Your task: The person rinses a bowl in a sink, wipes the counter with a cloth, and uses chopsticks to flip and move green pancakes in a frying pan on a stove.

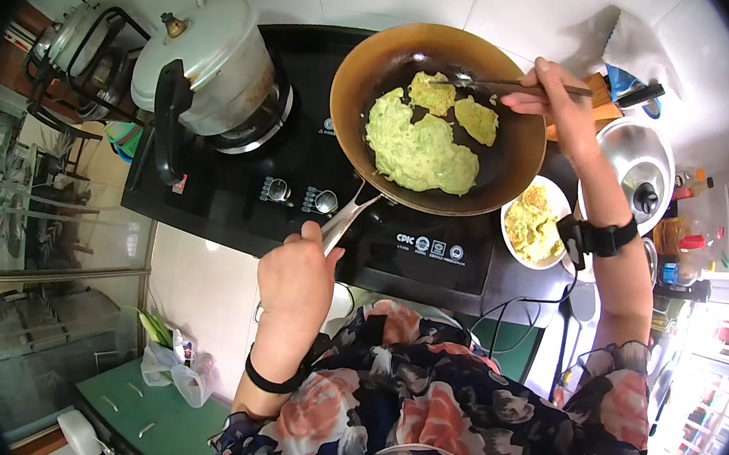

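My left hand (298, 274) is closed around the metal handle (346, 220) of a brown wok (510, 169), which sits over the right side of a black gas cooktop (258, 223). In my right hand (554, 104) are dark chopsticks (502, 87), held over the wok's far right rim. Their tips touch a small yellow-green piece of egg pancake (433, 93). A second small piece (477, 121) lies to its right, and a large, pale, moist-looking egg pancake (419, 150) spreads across the near left of the wok. Beside the wok stands a white bowl (506, 232) of cooked egg pieces (533, 225).
A pressure cooker (219, 86) occupies the left burner, its black handle (170, 120) pointing toward me. To the right are a steel lid (632, 156) and bottles (689, 242). A cable (523, 299) hangs from my right wrist. A plastic bag (179, 371) lies at lower left.
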`<state>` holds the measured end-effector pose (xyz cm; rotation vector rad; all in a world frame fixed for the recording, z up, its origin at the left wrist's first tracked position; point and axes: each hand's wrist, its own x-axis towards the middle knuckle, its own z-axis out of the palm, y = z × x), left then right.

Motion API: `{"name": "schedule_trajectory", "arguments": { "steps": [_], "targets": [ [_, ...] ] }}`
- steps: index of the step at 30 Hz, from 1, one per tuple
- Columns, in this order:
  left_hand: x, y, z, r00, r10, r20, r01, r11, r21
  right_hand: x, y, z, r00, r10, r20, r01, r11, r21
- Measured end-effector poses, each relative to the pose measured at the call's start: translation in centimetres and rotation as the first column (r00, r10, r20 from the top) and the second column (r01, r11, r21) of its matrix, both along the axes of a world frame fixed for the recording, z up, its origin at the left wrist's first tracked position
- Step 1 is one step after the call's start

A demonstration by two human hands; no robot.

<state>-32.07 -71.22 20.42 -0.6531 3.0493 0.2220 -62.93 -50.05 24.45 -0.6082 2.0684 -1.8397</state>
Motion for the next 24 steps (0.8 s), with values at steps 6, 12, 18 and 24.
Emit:
{"name": "schedule_trajectory", "arguments": {
  "steps": [6,12,18,24],
  "targets": [
    [1.3,0.0,0.9,0.998,0.064,0.028,-0.063,0.997,-0.045,3.7,3.2,3.5,0.941,0.332,-0.069,-0.307,0.919,0.246],
    [1.0,0.2,1.1,0.998,0.047,0.033,-0.045,0.997,-0.062,7.4,5.7,3.2,0.895,0.446,0.013,-0.442,0.883,0.159],
    [1.1,0.3,1.1,0.998,0.052,0.027,-0.050,0.997,-0.055,9.5,5.2,4.4,0.839,0.544,0.010,-0.510,0.780,0.363],
    [1.0,0.2,1.0,0.998,0.053,0.020,-0.052,0.997,-0.054,9.7,4.3,3.7,0.583,0.706,-0.402,-0.520,0.704,0.483]
  ]
}}
